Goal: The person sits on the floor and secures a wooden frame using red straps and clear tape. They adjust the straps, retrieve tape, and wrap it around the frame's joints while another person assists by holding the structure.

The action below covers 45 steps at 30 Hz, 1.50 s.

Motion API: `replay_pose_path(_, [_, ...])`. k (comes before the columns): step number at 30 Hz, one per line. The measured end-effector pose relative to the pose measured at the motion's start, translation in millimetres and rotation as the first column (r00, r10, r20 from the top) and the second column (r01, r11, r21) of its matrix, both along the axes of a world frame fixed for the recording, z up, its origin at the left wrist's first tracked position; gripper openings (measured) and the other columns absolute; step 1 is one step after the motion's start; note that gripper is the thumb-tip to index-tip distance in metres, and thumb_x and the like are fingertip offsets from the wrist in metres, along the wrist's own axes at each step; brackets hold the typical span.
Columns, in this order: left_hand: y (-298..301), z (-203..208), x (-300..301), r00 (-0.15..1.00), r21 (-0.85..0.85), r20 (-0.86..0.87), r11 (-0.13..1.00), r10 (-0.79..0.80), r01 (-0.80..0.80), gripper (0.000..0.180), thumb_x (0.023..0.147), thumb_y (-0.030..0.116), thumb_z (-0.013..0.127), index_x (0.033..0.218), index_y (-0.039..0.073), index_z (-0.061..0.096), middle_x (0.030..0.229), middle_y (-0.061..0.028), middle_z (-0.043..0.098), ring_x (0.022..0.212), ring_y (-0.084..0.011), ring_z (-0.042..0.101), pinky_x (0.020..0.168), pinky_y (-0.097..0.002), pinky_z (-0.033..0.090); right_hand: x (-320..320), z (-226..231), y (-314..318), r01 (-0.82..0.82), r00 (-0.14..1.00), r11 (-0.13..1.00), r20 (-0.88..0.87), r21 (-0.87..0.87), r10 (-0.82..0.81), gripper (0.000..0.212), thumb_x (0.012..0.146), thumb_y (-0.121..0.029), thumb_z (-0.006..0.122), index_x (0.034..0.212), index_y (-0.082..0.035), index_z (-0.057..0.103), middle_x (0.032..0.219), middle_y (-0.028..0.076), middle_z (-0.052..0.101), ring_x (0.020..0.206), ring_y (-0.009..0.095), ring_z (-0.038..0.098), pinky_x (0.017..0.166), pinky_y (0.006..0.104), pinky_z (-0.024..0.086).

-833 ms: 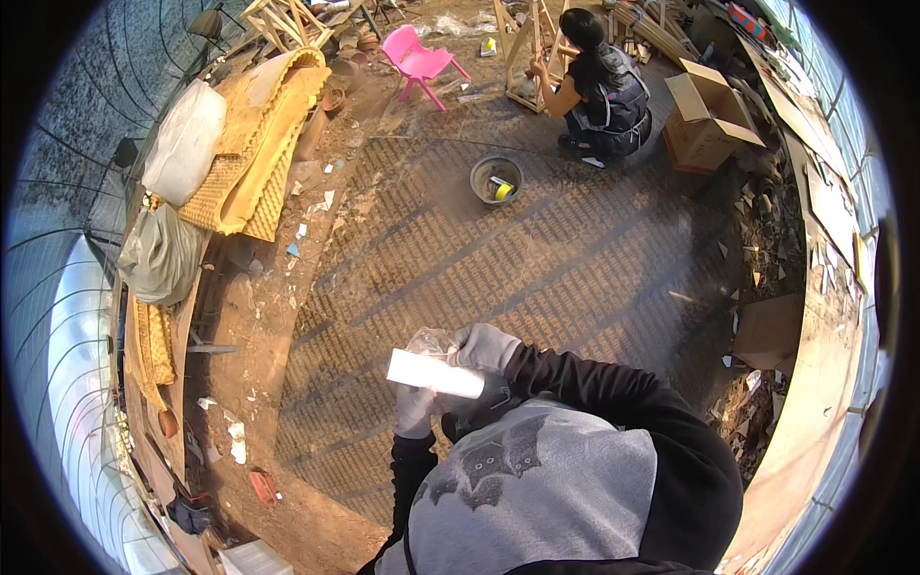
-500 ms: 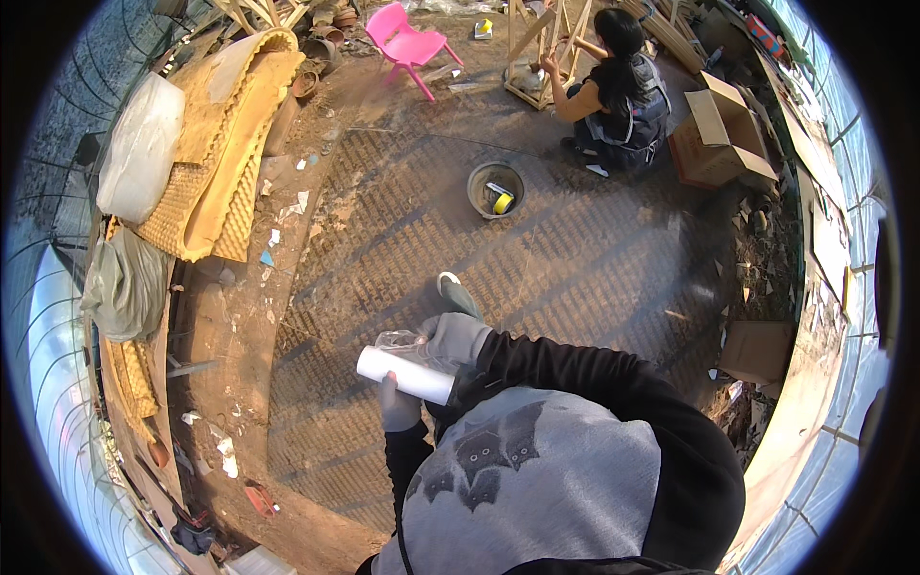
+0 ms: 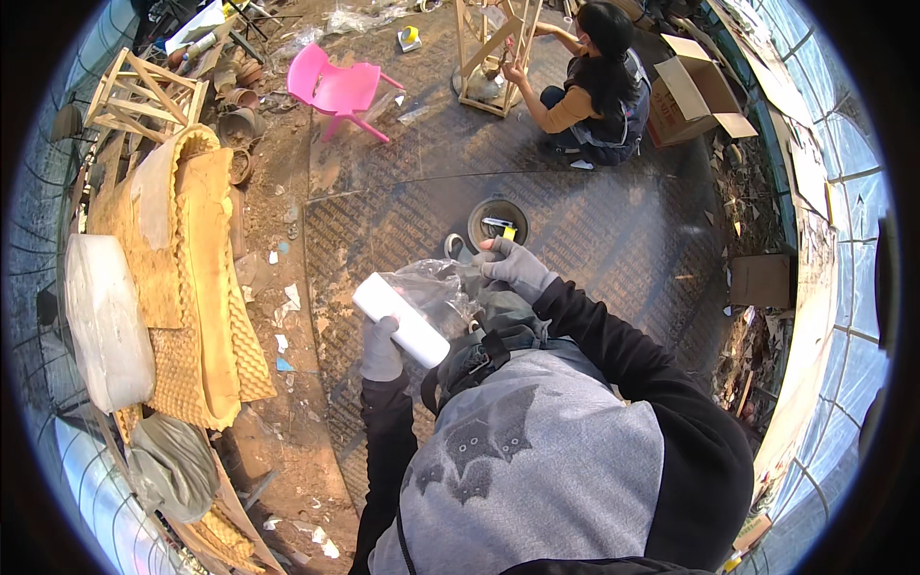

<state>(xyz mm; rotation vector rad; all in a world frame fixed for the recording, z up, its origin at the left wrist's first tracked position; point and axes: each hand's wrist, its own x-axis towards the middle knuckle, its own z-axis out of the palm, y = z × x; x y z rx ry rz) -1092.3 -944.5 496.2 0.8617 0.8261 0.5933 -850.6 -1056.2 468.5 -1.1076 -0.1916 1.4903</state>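
Note:
My left hand (image 3: 380, 353), in a grey glove, is closed around a white roll (image 3: 404, 319) that looks like wound plastic film. The roll lies at a slant in front of my body. Loose clear plastic film (image 3: 433, 286) stretches from the roll toward my right. My right hand (image 3: 520, 271), gloved in grey with bare fingertips, is closed on the film's edge. Just beyond it stands a round dark bucket (image 3: 472, 217) with yellow tape (image 3: 510, 233) inside. My shoe and part of my leg show below the bucket, partly hidden by film.
A person (image 3: 599, 86) crouches at a wooden frame (image 3: 491, 53) ahead on the right, beside an open cardboard box (image 3: 682, 96). A pink chair (image 3: 333, 88) stands ahead left. Yellow foam sheets (image 3: 196, 287) and a plastic-wrapped white bundle (image 3: 107, 326) line the left side.
My right hand has moved away from the roll, to the right and forward, spreading more clear film between the hands. The roll is tilted more steeply. The whole view has shifted.

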Motion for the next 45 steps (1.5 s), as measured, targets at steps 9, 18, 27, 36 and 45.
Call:
replay_pose_path(9, [287.8,0.0,115.8,0.98,0.108,-0.162,0.985,-0.115,0.133,0.061,0.067,0.021,0.063,0.12,-0.004,0.047,0.098,-0.0103,0.053,0.082,-0.0222,0.058,0.074,-0.0336,0.051,68.1,5.6,316.2,-0.323,0.945,0.921,0.126,0.218,0.302,0.049,0.078,-0.012,0.072,0.12,0.001,0.052,0.101,0.006,0.063,0.093,0.013,0.058,0.083,0.0272,0.046])
replay_pose_path(18, [508.7,2.5,226.8,0.972,-0.021,-0.157,0.984,-0.176,0.174,0.059,0.068,0.015,0.062,0.121,-0.002,0.046,0.094,-0.0101,0.054,0.08,-0.0217,0.06,0.069,-0.0336,0.053,165.1,-22.5,539.9,-0.108,0.879,0.993,0.464,-0.036,0.113,0.018,0.084,-0.015,0.065,0.092,0.001,0.065,0.072,0.001,0.061,0.062,0.009,0.057,0.059,0.023,0.045])
replay_pose_path(27, [725.4,-24.0,423.3,0.814,0.012,0.039,0.815,-0.58,0.58,0.053,0.07,0.019,0.063,0.116,-0.001,0.049,0.088,-0.0097,0.058,0.081,-0.0235,0.064,0.075,-0.0354,0.054,296.7,9.9,700.7,0.564,0.672,0.823,0.617,-0.07,-0.409,0.02,0.091,-0.019,0.057,0.086,-0.001,0.064,0.065,-0.003,0.057,0.058,0.002,0.047,0.051,0.0201,0.038])
replay_pose_path(36, [803.8,-53.9,613.9,0.597,-0.352,0.253,0.502,-0.761,0.79,0.068,0.071,0.029,0.075,0.125,-0.001,0.045,0.095,-0.0118,0.062,0.088,-0.027,0.063,0.083,-0.0404,0.053,440.9,-28.6,740.4,0.799,0.47,0.598,0.683,-0.06,-0.56,0.02,0.093,-0.021,0.057,0.093,-0.003,0.066,0.059,-0.003,0.055,0.05,0.003,0.048,0.046,0.0212,0.036])
replay_pose_path(45, [842.6,-91.0,770.1,0.601,-0.293,0.268,0.531,-0.753,0.795,0.078,0.069,0.052,0.077,0.123,0.005,0.047,0.101,-0.008,0.061,0.089,-0.0215,0.063,0.079,-0.035,0.054,564.7,-36.5,778.5,0.746,0.451,0.665,0.714,0.028,-0.536,0.021,0.09,-0.02,0.061,0.103,-0.004,0.064,0.082,0.014,0.066,0.074,0.014,0.064,0.066,0.0273,0.049])
